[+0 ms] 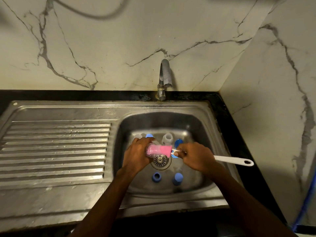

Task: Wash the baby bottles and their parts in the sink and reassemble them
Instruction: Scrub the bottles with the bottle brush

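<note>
My left hand grips a clear baby bottle lying sideways above the sink basin. A pink sponge brush head is pushed partway into the bottle's mouth. My right hand grips the brush's white handle, which sticks out to the right. On the basin floor lie blue bottle parts: a ring, a cap and another blue piece. A clear bottle stands near the back.
The drain strainer sits under my hands. A chrome tap rises behind the basin, with no water visible. The ribbed steel drainboard stretches left. Marble walls close the back and right; a blue hose hangs at the right.
</note>
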